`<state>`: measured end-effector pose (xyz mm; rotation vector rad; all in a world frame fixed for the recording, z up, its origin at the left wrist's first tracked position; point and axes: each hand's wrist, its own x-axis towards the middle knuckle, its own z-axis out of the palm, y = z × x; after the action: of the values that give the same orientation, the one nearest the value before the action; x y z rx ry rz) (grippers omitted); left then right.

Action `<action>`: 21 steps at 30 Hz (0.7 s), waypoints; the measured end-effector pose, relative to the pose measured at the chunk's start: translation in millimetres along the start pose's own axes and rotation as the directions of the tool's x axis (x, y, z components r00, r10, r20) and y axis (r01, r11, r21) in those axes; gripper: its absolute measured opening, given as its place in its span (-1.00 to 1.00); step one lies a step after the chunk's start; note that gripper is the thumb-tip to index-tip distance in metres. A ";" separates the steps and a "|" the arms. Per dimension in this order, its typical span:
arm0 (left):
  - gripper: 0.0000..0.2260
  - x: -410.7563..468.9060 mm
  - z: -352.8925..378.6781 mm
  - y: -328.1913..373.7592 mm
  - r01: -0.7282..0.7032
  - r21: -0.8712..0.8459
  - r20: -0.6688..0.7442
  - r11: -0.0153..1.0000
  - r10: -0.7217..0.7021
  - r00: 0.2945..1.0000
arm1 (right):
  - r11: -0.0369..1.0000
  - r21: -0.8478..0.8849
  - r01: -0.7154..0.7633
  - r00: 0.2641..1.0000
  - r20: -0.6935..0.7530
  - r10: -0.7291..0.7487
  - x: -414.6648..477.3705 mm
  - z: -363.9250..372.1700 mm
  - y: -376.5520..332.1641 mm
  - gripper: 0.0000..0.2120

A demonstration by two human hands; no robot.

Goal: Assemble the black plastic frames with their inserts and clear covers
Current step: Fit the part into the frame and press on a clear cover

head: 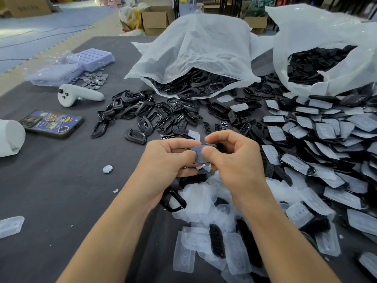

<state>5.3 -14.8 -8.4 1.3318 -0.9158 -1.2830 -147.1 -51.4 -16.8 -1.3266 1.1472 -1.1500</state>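
Center frame: left hand (pixel 167 158) and right hand (pixel 228 158) both pinch one frame piece (pixel 204 153), thumbs pressing its clear cover (insert hidden). Likely seating step; next needs even pressure, then set aside.

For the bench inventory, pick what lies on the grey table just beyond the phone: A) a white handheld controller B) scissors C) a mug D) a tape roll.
A: the white handheld controller lies on the table just beyond the phone, between it and the pile of coin-like discs.
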 end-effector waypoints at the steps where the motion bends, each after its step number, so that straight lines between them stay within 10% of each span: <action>1: -0.80 0.0 0.0 0.3 -0.005 -0.006 0.000 1.000 0.005 1.000 | 1.000 0.008 0.006 1.000 0.003 -0.006 0.0 -0.2 -0.5 -0.84; 13: -0.58 -1.6 -7.0 5.7 0.071 -0.050 0.166 0.996 -0.062 0.984 | 1.000 0.019 0.021 1.000 0.010 -0.021 2.4 -5.7 -4.2 -0.75; 21: -0.87 -3.3 -2.9 6.1 0.122 0.088 0.044 0.989 -0.127 0.991 | 0.999 -0.006 0.043 0.999 0.018 -0.043 1.8 -3.1 0.3 -0.81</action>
<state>8.4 -12.2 -2.0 1.4482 -0.9428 -1.3913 -150.0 -53.4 -16.8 -1.3696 1.1156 -1.1640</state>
